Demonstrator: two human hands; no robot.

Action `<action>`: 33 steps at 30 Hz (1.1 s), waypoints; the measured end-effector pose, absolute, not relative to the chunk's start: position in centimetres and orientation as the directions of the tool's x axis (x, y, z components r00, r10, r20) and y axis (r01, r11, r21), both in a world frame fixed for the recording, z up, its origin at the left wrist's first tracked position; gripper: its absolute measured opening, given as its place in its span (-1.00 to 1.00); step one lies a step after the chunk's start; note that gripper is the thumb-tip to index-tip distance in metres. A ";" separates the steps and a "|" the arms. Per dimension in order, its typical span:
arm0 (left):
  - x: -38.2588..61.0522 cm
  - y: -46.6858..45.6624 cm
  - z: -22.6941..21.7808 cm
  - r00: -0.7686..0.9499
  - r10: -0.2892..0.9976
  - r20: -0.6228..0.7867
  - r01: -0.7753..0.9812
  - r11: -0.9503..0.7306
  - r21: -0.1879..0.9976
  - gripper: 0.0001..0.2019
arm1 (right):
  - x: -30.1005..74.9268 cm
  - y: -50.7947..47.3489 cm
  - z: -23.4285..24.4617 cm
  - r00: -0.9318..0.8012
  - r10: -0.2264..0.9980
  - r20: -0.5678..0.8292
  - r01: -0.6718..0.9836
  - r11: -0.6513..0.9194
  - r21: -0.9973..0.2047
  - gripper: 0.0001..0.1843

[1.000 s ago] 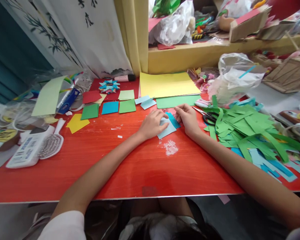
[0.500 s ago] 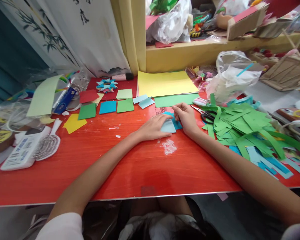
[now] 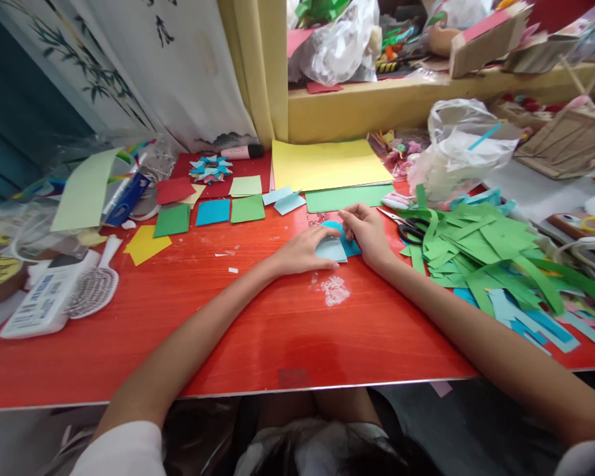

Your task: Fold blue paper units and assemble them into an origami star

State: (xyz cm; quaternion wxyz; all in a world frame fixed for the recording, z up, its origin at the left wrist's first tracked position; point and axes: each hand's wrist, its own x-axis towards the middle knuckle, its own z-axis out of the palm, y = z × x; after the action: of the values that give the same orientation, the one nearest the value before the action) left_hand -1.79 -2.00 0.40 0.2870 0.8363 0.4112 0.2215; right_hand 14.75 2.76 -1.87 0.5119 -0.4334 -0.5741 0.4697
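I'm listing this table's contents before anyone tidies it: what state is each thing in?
Left hand: thumb spread from fingers
Right hand: fingers curled, grip unclear
Light blue paper: partly covered, folding unclear
Blue paper: partly covered, folding unclear too
Scissors: lying flat, blade opening unclear
Green scraps: heaped loosely
Yellow sheet: lying flat
Marker: lying on its side

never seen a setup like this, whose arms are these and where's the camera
No machine: these are a person's bare arms, filmed by a camera worn on their head, looking down. On the glossy red table, the left hand, thumb and fingers spread, touches a pale blue paper piece. The right hand, fingers curled, is at a bright blue paper piece; its grip is unclear. To the right lie black-handled scissors and a heap of green paper strips; far left, a white oval hairbrush.
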 end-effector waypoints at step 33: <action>-1.3 -2.5 -0.6 0.499 0.688 0.527 0.662 -0.695 0.281 -0.63 | 14.2 2.2 -1.6 -0.318 0.945 0.078 -0.048 0.067 -0.997 -0.52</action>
State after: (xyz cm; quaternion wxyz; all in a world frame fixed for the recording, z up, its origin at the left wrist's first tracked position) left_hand -1.33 -2.48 -0.61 0.0211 0.8655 0.3899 0.3139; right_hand 14.18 2.22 -1.58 0.4397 -0.3846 -0.5830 0.5647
